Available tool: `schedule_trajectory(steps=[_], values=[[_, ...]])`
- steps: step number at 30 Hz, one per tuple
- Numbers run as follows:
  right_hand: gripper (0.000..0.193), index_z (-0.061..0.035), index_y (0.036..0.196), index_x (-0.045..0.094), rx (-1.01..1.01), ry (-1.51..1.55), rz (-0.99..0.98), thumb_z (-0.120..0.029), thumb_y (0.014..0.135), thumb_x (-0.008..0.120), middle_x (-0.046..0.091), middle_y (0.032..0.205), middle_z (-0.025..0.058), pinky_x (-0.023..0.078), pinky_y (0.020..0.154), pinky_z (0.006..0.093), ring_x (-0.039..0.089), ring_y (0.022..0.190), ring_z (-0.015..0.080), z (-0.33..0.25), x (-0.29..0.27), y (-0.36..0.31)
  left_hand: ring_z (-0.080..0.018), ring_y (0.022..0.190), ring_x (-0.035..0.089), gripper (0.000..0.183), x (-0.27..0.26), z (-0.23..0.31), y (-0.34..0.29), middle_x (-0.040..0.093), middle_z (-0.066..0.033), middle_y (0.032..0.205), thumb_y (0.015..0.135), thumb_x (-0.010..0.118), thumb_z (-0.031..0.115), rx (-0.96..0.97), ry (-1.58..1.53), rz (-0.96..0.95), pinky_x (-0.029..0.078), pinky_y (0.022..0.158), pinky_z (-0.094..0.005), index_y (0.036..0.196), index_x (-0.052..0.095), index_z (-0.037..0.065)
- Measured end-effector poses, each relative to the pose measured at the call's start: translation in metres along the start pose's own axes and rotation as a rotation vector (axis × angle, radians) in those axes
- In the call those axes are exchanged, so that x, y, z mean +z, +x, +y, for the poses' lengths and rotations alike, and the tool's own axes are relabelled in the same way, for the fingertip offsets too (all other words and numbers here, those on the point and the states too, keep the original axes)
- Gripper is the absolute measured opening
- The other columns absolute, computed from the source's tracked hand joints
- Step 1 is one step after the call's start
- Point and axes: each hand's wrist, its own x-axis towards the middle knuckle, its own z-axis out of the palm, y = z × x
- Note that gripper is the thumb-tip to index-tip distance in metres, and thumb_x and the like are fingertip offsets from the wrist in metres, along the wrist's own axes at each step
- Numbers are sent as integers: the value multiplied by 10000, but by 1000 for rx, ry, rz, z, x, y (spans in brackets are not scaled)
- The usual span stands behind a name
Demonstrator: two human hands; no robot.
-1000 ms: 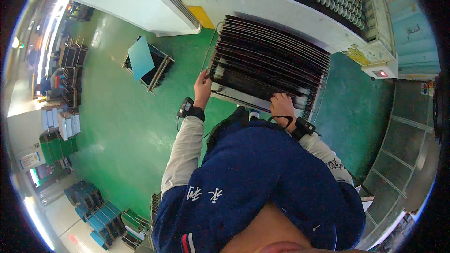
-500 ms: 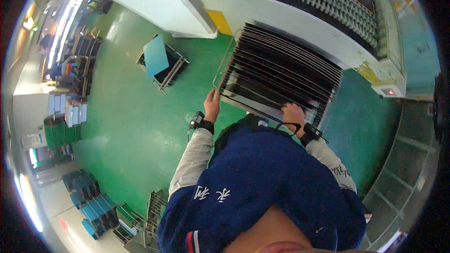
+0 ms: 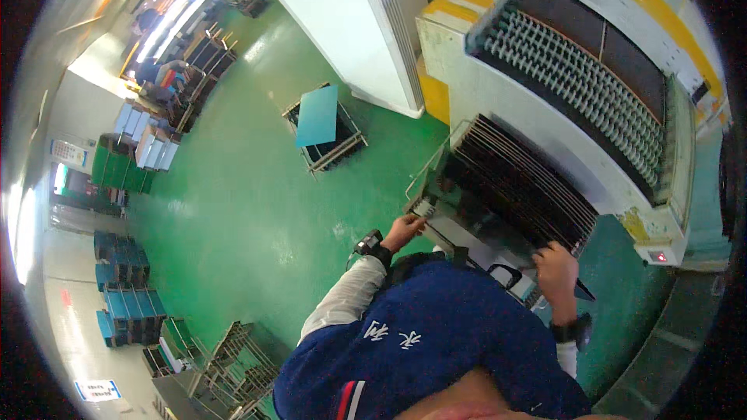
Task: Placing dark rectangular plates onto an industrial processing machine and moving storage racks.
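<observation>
In front of me stands a metal rack (image 3: 440, 214) packed with thin dark panels (image 3: 529, 179) standing on edge. They crowd its far part, while a pale base shows at the near side. My left hand (image 3: 405, 233) is at the rack's near left corner, its fingers pinched by a thin dark edge; what they grip is unclear. At the near right end of the panels my right hand (image 3: 555, 274) has its fingers curled, and what is in them is hidden. A dark pointed corner sticks out beside that hand. Both wrists wear black straps; a black loop (image 3: 506, 274) lies between the hands.
Behind the rack is a machine with rows of pale rollers (image 3: 576, 85). A white cabinet (image 3: 342, 23) stands to its left. On the green floor sits a small rack (image 3: 334, 157) with a teal panel (image 3: 317, 115) on top. Stacked panels (image 3: 132, 303) line the left wall.
The view has turned, so the rack and machine appear further right and lower. My right hand has moved along to the rack's right end. More of the pale base shows at the near side.
</observation>
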Motion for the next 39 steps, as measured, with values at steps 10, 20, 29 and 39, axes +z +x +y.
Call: schedule_trajectory(steps=[10,20,29,39], values=[[163,40,867,610,400,424,481,-122,854,627,586,832,92,388,665,345,507,747,200,51,-67,12,-155,918,626,532,31,106,10,661,-43,1029,882,622,505,91,58,-609,488,788,-301,1139,625,39],[431,5,1230,556,646,1164,596,-260,900,636,627,1119,92,485,880,348,610,967,216,103,-41,97,-177,1049,587,586,32,159,9,590,-85,1191,925,603,428,148,-157,-599,465,943,-336,1339,488,30],[399,17,1168,588,730,1503,306,-301,928,604,641,1133,127,519,860,407,632,987,263,130,-16,153,-199,992,601,542,5,166,16,570,-89,1170,949,581,373,158,-442,-387,496,869,-335,1348,445,33],[425,25,1211,565,533,1720,233,-316,958,535,618,1199,151,446,984,454,598,1077,303,169,-2,169,-261,998,640,212,21,204,35,596,-66,995,970,559,244,214,-906,-585,534,836,-379,1090,522,73]])
